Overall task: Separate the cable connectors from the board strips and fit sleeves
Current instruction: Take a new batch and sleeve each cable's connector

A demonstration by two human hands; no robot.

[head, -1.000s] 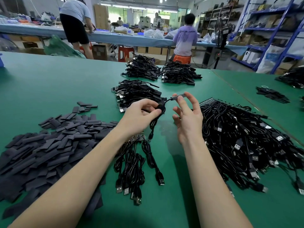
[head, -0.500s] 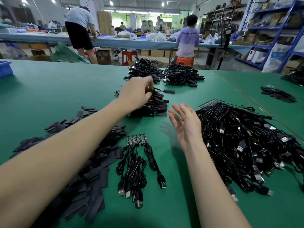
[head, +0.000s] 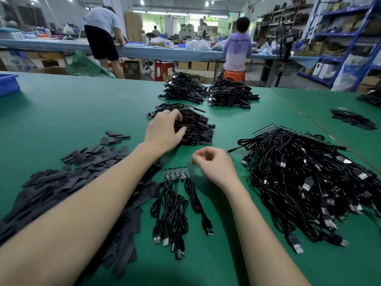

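Left hand (head: 165, 132) reaches out over the green table (head: 61, 112) and rests on the near edge of a stack of sleeved cables (head: 193, 129), its fingers curled down into the black wires; whether it actually pinches one I cannot tell from where I stand. Right hand (head: 214, 165) hovers closer to the person, just above the cloth, fingers loosely curled with thumb and forefinger tips drawn near each other, and nothing visible between them.

Directly below the right hand and a little to its left lies a short green board strip (head: 175, 174) with a few black USB cables (head: 175, 211) trailing from it toward the person, their plugs lying flat on the table. To the right of the right hand spreads a big heap of cables (head: 305, 182), with more board strips along its far edge. To the left of both forearms lies a wide scatter of flat black sleeves (head: 61, 182), some tucked under the left arm.

Beyond the left hand sit two more bundles of finished cables (head: 208, 92), side by side. Far off to the left, a blue bin (head: 8, 83) shows at the table's edge. Behind the table two workers (head: 238, 46) face a long blue-covered bench.
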